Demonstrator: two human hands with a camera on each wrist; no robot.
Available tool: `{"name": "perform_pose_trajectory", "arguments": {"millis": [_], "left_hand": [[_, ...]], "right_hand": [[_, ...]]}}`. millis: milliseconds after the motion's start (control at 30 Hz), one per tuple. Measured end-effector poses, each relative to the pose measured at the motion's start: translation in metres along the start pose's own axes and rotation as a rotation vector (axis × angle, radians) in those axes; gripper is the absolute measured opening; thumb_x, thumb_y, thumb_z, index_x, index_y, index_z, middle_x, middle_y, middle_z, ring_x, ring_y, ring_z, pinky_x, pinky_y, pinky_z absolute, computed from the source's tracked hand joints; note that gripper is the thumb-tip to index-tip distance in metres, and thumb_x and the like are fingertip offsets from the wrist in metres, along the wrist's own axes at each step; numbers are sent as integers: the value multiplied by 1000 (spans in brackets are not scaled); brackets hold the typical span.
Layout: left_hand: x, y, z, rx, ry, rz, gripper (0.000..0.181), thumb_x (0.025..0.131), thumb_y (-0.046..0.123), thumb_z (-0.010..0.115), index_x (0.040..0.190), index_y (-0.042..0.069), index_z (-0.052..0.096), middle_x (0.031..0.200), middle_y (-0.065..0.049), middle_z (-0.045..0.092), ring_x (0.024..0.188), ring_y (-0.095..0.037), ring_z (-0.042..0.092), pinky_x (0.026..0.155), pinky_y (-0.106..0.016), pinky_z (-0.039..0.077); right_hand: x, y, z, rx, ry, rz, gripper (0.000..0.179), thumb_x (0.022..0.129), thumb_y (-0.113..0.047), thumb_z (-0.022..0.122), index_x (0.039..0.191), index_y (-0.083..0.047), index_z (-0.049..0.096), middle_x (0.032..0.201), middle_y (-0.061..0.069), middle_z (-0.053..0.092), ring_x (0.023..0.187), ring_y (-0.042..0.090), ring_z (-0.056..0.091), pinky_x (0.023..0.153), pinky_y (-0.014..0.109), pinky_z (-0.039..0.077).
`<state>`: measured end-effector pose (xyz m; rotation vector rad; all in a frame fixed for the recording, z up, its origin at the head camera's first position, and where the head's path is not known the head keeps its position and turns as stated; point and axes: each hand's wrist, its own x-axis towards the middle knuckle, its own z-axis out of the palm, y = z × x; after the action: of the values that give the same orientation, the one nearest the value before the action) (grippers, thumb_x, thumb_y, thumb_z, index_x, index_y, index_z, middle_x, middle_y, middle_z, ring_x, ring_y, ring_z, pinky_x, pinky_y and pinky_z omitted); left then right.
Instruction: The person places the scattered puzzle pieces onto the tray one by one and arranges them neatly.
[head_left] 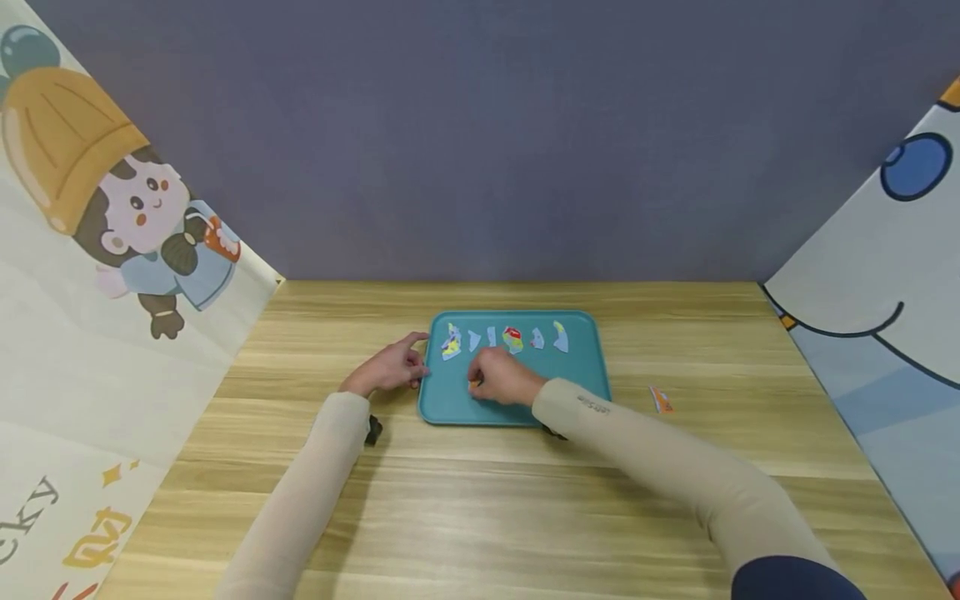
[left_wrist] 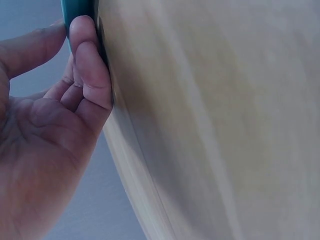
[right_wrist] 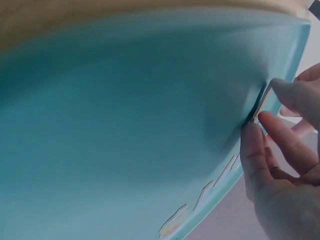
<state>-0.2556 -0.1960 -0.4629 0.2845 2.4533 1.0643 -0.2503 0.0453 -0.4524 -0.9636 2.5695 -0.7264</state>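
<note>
A teal tray (head_left: 585,367) lies on the table, with a row of irregular flat picture pieces along its far side. Among them are a yellow-and-purple piece (head_left: 451,343), a red-and-yellow piece (head_left: 513,338) and a curved pale piece (head_left: 561,337). At the tray's left edge, my left hand (head_left: 392,367) pinches the rim between thumb and fingers. Over the middle-left of the tray, my right hand (head_left: 504,377) pinches a small flat piece (right_wrist: 263,102) by its edge, close to the tray surface. Its orange part shows in the head view; the rest is hidden by the fingers.
An orange picture piece (head_left: 661,400) lies on the wooden table (head_left: 450,508), right of the tray. A grey-blue panel (head_left: 517,150) stands behind the table, and printed cartoon sheets hang along both sides.
</note>
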Motion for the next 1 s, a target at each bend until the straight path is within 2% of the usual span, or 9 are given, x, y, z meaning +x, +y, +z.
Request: {"name": "perform_pose_trajectory", "arguments": {"millis": [300, 600, 833, 1000], "left_hand": [[1, 1, -1, -1, -3, -7, 70, 92, 8, 62, 148, 9, 21, 82, -9, 60, 66, -20, 61, 64, -32, 48], [0, 1, 0, -29, -14, -3, 72, 91, 6, 62, 149, 8, 19, 79, -11, 59, 64, -20, 59, 62, -32, 47], [1, 1, 0, -16, -14, -1, 73, 91, 6, 62, 149, 8, 18, 78, -10, 58, 64, -20, 59, 62, -32, 48], [2, 0, 0, -28, -15, -5, 72, 92, 6, 61, 150, 9, 18, 82, -11, 59, 66, -21, 59, 62, -33, 48]], "right_hand": [[2, -3, 4, -34, 21, 21, 20, 83, -16, 73, 99, -5, 72, 90, 1, 60, 82, 12, 56, 74, 25, 47], [-1, 2, 3, -24, 37, -35, 17, 83, -19, 74, 95, -7, 72, 91, 1, 59, 83, 14, 55, 76, 28, 46], [-9, 12, -7, -6, 107, -49, 18, 80, -18, 77, 94, -6, 73, 92, 2, 60, 87, 17, 56, 78, 31, 46], [-15, 23, -18, 38, 107, -29, 23, 78, -16, 79, 97, -5, 72, 93, 4, 60, 86, 19, 57, 78, 31, 46]]}}
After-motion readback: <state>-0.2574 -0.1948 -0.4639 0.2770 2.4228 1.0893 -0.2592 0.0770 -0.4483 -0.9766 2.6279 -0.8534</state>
